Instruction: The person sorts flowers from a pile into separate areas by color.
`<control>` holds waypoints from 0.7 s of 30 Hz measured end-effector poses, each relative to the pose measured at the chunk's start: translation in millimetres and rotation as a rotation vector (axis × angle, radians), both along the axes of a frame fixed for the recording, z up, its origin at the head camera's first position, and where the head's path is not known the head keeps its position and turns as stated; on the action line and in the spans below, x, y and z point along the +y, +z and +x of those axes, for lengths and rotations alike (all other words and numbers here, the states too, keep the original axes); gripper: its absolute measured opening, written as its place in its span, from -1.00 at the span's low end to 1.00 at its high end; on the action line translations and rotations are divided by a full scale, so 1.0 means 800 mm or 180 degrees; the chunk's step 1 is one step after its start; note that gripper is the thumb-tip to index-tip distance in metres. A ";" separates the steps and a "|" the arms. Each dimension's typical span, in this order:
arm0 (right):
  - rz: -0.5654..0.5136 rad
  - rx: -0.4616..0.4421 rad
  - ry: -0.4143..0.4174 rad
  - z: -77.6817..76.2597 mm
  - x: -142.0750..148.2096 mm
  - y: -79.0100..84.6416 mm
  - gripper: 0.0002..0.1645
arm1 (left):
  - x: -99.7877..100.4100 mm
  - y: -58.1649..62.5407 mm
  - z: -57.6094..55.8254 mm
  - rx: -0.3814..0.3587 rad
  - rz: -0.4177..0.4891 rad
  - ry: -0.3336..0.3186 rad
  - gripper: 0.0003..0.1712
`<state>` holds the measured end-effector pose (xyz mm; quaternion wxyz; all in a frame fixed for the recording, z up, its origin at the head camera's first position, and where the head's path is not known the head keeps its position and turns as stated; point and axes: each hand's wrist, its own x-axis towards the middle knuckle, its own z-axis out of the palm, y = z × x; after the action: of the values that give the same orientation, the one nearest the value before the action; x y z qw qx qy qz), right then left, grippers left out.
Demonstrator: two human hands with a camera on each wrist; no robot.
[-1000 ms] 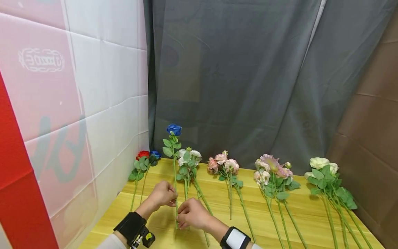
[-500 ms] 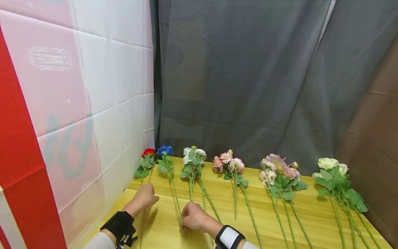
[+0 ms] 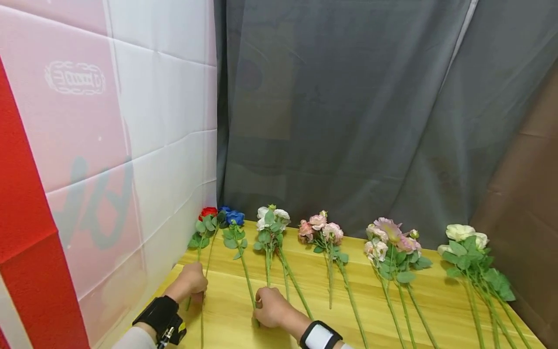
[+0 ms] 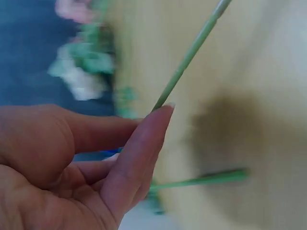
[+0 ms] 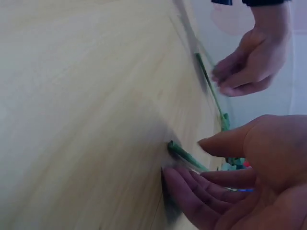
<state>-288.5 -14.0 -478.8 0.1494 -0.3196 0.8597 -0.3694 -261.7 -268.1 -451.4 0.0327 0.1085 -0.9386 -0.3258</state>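
My left hand (image 3: 192, 280) pinches a thin green flower stem (image 4: 192, 50) between thumb and fingers. In the head view that stem leads up toward a blue rose (image 3: 224, 209) beside a red rose (image 3: 208, 212). Another blue rose (image 3: 235, 217) lies just to the right, its leafy stem slanting down to my right hand (image 3: 272, 308). In the right wrist view, the thumb (image 5: 225, 141) and fingers of that hand are apart, with the cut end of the stem (image 5: 184, 155) lying on the table between them.
White flowers (image 3: 272, 218), pink flowers (image 3: 318, 224), a pink-mauve bunch (image 3: 390, 232) and cream flowers (image 3: 459, 232) lie in a row along the back of the wooden table (image 3: 231, 334). A white-pink wall (image 3: 170, 102) stands left, a grey curtain (image 3: 340, 111) behind.
The blue rose, held upright by both hands a second ago, has been lowered onto the table. My left hand has left it, moved left and taken another stem; the right hand's fingers have parted.
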 end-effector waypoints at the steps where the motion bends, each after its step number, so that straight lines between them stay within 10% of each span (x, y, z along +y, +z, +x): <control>1: -0.0039 -0.0002 0.0045 0.001 0.002 0.003 -0.69 | 0.000 0.007 0.005 0.0091 0.0061 -0.0006 -0.82; 5: -0.0309 -0.0028 0.0194 0.005 0.007 0.018 -0.62 | 0.014 0.039 0.019 0.0391 0.0494 -0.0069 -0.49; 10: -0.0916 -0.0817 0.0459 0.015 -0.005 0.037 -0.62 | 0.046 0.059 0.029 0.0506 0.1133 -0.0115 -0.70; 21: -0.1401 -0.1554 0.0217 0.039 -0.017 0.025 -0.85 | 0.078 0.027 0.019 0.0391 0.1673 -0.0518 -0.94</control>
<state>-257.3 -27.9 -459.0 0.2908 -0.2749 0.6868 -0.6068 -246.5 -205.4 -430.1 0.0340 0.0175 -0.8238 -0.5656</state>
